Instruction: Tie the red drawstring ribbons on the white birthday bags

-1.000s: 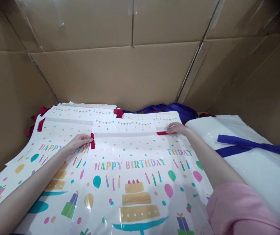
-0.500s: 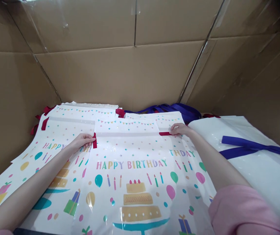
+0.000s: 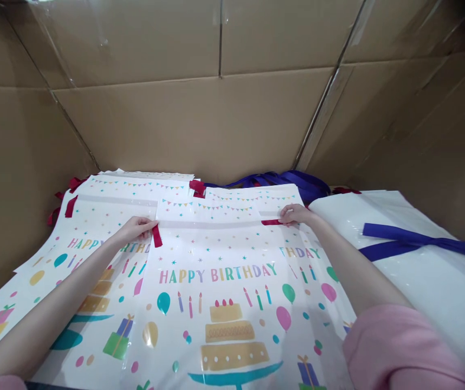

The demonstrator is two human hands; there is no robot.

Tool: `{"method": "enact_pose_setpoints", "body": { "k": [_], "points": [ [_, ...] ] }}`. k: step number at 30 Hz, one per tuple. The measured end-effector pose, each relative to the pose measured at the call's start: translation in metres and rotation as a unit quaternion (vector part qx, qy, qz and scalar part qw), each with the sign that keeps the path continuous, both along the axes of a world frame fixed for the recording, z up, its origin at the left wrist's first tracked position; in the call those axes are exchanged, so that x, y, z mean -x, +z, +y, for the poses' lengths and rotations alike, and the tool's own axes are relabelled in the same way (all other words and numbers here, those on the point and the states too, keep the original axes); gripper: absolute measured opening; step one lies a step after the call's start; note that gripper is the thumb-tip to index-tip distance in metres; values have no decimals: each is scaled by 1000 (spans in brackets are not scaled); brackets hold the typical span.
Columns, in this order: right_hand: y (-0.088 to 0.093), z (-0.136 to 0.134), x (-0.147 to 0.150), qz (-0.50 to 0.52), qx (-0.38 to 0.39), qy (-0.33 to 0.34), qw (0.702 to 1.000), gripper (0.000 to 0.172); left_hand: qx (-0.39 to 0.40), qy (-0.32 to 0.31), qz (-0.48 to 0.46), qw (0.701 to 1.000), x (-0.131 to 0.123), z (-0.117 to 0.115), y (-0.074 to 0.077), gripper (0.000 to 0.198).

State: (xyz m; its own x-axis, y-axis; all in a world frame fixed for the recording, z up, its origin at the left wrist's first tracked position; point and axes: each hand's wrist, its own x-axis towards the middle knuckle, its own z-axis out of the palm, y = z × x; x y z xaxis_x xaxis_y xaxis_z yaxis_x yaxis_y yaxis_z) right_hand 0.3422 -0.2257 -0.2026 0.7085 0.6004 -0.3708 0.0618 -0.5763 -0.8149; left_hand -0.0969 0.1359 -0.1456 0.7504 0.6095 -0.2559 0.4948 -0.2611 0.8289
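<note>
A large flat white gift bag (image 3: 212, 246), printed HAPPY BIRTHDAY with a tiered cake, balloons and candles, lies in front of me on similar bags. My left hand (image 3: 139, 228) is closed at its upper left edge, thumb and fingers pinched by a short red ribbon (image 3: 157, 235) that hangs down from them. Level with it on the other side, my right hand (image 3: 295, 214) pinches the end of another red ribbon (image 3: 270, 222), which runs sideways to the bag's right edge.
More birthday bags (image 3: 110, 203) with red ribbons fan out on the left. To the right lies a stack of plain white bags (image 3: 415, 292), crossed by a blue ribbon (image 3: 415, 236). Blue ribbons (image 3: 293, 181) bunch at the back, against tall cardboard walls (image 3: 192, 124).
The ribbon at my left hand now hangs at a slant instead of nearly straight. My right hand keeps its pinch. The whole view has shifted slightly.
</note>
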Motion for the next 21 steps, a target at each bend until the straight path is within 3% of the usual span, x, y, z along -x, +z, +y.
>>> {"method": "enact_pose_setpoints", "body": {
  "k": [9, 21],
  "points": [
    [6, -2, 6, 14, -17, 1, 1000, 38, 26, -9, -88, 996, -7, 7, -16, 40],
    [6, -4, 9, -5, -18, 22, 1000, 37, 0, -20, -95, 995, -5, 9, -23, 43]
  ]
}}
